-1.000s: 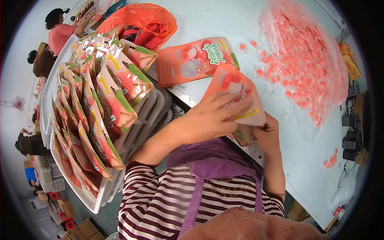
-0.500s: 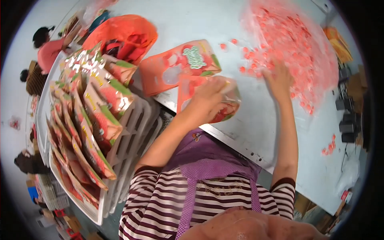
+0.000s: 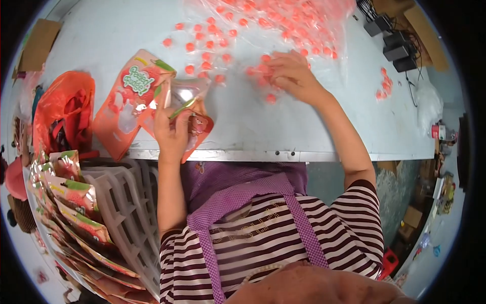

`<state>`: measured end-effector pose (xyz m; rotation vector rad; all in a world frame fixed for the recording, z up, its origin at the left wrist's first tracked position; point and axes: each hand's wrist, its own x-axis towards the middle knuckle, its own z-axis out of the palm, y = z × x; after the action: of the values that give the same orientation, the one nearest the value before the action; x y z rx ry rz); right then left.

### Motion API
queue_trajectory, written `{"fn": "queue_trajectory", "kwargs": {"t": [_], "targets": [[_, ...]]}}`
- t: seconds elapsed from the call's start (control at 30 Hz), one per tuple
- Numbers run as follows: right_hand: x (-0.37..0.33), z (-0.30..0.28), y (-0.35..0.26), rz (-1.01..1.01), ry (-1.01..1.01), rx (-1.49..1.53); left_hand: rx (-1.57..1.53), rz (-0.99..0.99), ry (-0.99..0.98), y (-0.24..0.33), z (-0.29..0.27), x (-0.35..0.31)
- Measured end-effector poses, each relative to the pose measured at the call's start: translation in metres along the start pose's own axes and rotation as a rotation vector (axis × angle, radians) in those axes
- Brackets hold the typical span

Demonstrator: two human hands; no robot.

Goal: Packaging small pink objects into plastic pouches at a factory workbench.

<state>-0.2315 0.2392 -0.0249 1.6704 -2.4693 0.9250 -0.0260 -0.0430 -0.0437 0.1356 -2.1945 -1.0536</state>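
Note:
My left hand grips a red-orange printed pouch at the table's front edge. The pouch's mouth gapes, showing a shiny silvery inside. My right hand rests on the table to the right of the pouch, fingers curved and apart from the thumb. Small red candies in clear wrappers lie at its fingertips, some blurred. More loose candies are scattered between the pouch and the heap. Behind my right hand, a large clear plastic bag spills the heap of candies. Another printed pouch lies flat beside my left hand.
Stacked pale plastic crates stand at the left, with several filled pouches in the top one. An orange plastic bag sits at the left. Black power adapters with cables lie at the far right, near a few candies.
My view has swung to the right. My left hand has shifted its hold on the pouch, whose mouth now gapes. My right hand has drawn back from the heap toward the pouch, with candies at its fingertips.

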Motion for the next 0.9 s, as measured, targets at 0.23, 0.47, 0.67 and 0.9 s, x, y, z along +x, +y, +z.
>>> {"fn": "queue_trajectory", "kwargs": {"t": [0.23, 0.47, 0.67, 0.9], "targets": [[-0.050, -0.031, -0.039, 0.350, 0.378, 0.256, -0.101, -0.122, 0.009, 0.003, 0.000, -0.008], [-0.073, -0.002, -0.080, 0.465, 0.415, -0.384, 0.014, -0.091, -0.008, -0.003, 0.000, -0.008], [-0.084, 0.008, -0.081, 0.511, 0.237, -0.237, -0.080, -0.140, 0.013, -0.003, 0.001, -0.007], [-0.066, 0.023, -0.101, 0.414, 0.307, -0.085, -0.086, -0.220, 0.002, 0.000, -0.002, -0.007]]}}
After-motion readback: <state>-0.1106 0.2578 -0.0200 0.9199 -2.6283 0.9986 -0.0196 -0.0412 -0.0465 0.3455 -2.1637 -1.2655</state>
